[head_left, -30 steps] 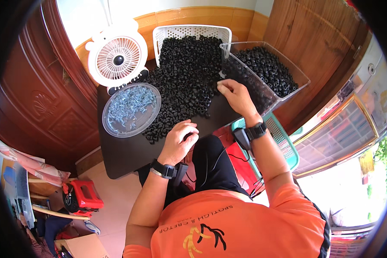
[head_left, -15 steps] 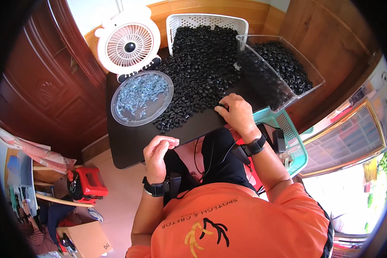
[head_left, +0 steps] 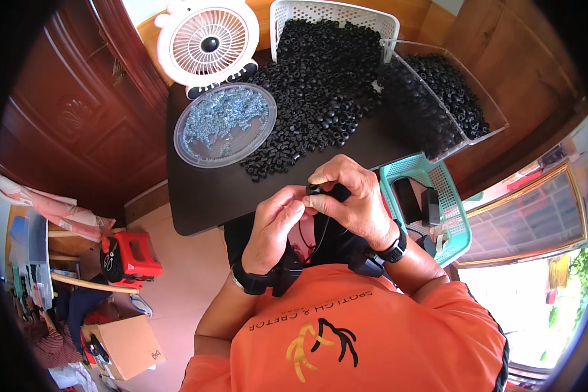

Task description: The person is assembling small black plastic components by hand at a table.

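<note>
My right hand [head_left: 356, 204] pinches a small black ring-like cap [head_left: 313, 189] between thumb and fingertips, just past the table's near edge. Against it my left hand [head_left: 271, 225] is closed, thumb and fingertips pressed together; whatever they grip is too small to make out. Beyond my hands, a heap of similar black caps [head_left: 307, 111] spreads over the dark table [head_left: 206, 202]. Left of the heap lies a round clear plastic dish [head_left: 184, 154] with many small shiny silvery-blue pieces [head_left: 225, 114] in it.
A white perforated basket [head_left: 391, 27] at the back spills black caps. A clear bin [head_left: 496, 125] of caps stands at the right, with a turquoise basket [head_left: 462, 225] below it. A white animal-shaped fan [head_left: 170, 55] stands back left. A red case [head_left: 144, 258] sits on the floor.
My right hand has come back from the heap's edge toward me with a black cap. My left hand has moved right to meet it. The view has shifted slightly.
</note>
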Available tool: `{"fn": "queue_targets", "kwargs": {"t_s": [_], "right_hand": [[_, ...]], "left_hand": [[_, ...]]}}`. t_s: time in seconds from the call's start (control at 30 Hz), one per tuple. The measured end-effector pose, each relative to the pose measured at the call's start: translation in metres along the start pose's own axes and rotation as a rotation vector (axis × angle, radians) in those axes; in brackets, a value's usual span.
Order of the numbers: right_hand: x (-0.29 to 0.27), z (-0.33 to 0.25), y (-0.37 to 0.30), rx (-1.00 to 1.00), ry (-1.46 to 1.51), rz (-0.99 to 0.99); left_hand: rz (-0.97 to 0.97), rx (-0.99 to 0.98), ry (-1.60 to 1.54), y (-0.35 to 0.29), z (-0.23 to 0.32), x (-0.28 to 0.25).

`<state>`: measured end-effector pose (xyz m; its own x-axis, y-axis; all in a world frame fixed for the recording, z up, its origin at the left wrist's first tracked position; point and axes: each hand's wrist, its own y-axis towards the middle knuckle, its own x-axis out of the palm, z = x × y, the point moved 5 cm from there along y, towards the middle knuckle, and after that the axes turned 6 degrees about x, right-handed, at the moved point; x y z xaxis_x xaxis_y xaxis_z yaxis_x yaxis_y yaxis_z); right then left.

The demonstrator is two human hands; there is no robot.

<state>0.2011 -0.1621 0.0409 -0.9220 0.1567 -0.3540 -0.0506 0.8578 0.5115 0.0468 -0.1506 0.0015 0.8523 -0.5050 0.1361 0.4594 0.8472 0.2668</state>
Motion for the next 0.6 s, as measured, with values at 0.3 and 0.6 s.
{"fn": "queue_targets", "kwargs": {"t_s": [0.3,0.6], "right_hand": [[0.016,-0.010,-0.001,-0.221,-0.020,-0.020],[0.031,-0.005,-0.015,-0.271,-0.179,-0.008]], "left_hand": [[0.014,-0.055,-0.326,-0.015,-0.005,-0.002],[0.031,-0.164,-0.358,-0.019,-0.016,-0.006]]}}
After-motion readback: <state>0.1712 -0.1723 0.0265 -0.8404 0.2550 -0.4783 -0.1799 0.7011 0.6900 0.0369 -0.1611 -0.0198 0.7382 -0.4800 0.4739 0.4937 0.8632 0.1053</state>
